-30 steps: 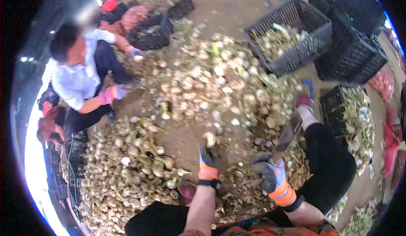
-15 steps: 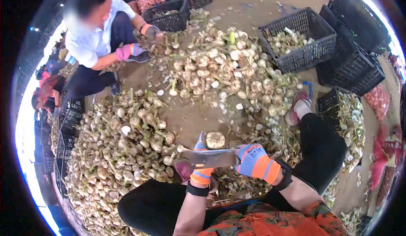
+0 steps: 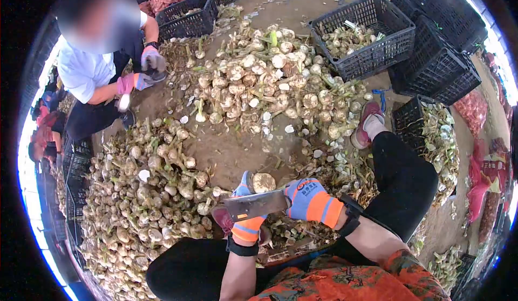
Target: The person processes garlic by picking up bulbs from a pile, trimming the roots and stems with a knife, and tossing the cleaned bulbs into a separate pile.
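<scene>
My left hand, in a blue and orange glove, is closed round a pale garlic bulb, whose light round face points up. In front of that hand lies the broad blade of a cleaver, hiding part of its fingers. My gloved right hand grips the cleaver at its handle end, and the handle itself is covered by the fingers. Left of my hands spreads a large heap of garlic bulbs with stalks. Another garlic pile lies ahead. Cut stalks and trimmings lie below my hands.
A black crate with some garlic stands at the upper right, beside stacked crates. A crate of trimmings is by my right leg. A person in gloves squats at the upper left. Mesh bags lie far right.
The view has shifted, so the piles sit farther left and higher. The cleaver blade is now more tilted over the left hand. The person opposite has drawn their hands closer in.
</scene>
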Motion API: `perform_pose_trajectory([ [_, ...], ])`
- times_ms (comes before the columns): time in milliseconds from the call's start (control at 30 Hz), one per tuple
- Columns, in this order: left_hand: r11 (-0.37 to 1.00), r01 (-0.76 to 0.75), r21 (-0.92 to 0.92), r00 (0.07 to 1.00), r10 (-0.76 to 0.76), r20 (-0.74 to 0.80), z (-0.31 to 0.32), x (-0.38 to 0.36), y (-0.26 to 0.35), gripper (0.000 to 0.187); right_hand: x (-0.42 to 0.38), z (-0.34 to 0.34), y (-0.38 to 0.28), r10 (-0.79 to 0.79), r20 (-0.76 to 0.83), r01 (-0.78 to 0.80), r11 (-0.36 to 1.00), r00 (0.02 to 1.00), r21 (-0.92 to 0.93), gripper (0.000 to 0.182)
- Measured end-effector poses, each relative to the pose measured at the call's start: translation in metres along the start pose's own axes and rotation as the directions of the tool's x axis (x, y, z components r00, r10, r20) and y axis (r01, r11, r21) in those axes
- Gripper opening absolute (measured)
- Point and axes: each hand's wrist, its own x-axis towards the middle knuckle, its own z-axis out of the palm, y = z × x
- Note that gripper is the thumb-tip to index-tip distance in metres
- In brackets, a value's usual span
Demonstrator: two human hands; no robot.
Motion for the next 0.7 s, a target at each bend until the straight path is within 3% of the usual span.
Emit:
perform_pose_trajectory([
  [67,0.982,0.073,-0.172,0.997,-0.066,0.043,-0.005,0.0,-0.002,0.026,0.002,0.004,0.002,-0.022,-0.008,0.022,0.999,1.0,0.023,0.038],
  [100,0.983,0.074,-0.171,0.997,-0.067,0.044,-0.004,-0.001,-0.004,0.026,0.004,0.005,0.005,-0.021,-0.009,0.021,0.999,1.0,0.024,0.038],
  [167,0.849,0.151,-0.506,0.988,-0.121,0.093,0.006,-0.007,-0.002,0.025,0.006,0.005,0.009,-0.041,-0.026,0.042,0.999,0.999,0.011,0.039],
  [300,0.886,0.134,-0.443,0.99,-0.143,0.014,-0.001,-0.005,-0.007,0.024,0.004,0.0,0.006,-0.021,0.059,0.02,1.0,0.998,0.018,0.039],
  [367,0.987,0.025,-0.157,1.0,-0.021,0.022,-0.002,-0.007,-0.002,0.023,0.001,0.003,0.005,-0.049,-0.019,0.049,0.999,0.999,0.024,0.038],
  [500,0.994,0.112,-0.014,0.992,-0.112,-0.064,-0.005,-0.008,0.0,0.018,0.008,0.016,0.016,-0.115,-0.145,0.117,0.993,0.983,0.009,0.035],
  [533,0.926,0.004,0.378,0.997,0.027,-0.076,-0.006,-0.015,0.001,0.021,0.019,0.02,0.029,-0.027,-0.086,0.028,1.0,0.996,0.006,0.035],
  [567,0.696,-0.102,0.711,0.986,0.166,-0.021,-0.003,-0.018,0.007,0.03,0.032,0.029,0.045,0.059,-0.039,-0.059,0.998,0.998,-0.005,0.035],
  [600,0.342,-0.193,0.919,0.954,0.286,0.094,0.004,-0.015,0.015,0.041,0.047,0.054,0.086,0.343,-0.304,-0.263,0.925,0.889,0.274,0.033],
  [633,0.428,-0.131,0.894,0.948,0.318,-0.013,0.027,-0.019,0.03,0.054,0.054,0.061,0.116,0.411,-0.396,-0.268,0.89,0.821,0.369,0.033],
  [667,0.417,-0.134,0.899,0.943,0.334,-0.014,0.022,-0.014,0.036,0.054,0.057,0.052,0.118,0.44,-0.42,-0.159,0.817,0.794,0.554,0.03],
  [700,0.334,-0.176,0.926,0.911,0.412,0.025,0.012,-0.012,0.037,0.052,0.055,0.055,0.112,0.37,-0.518,0.0,0.814,0.771,0.581,0.03],
])
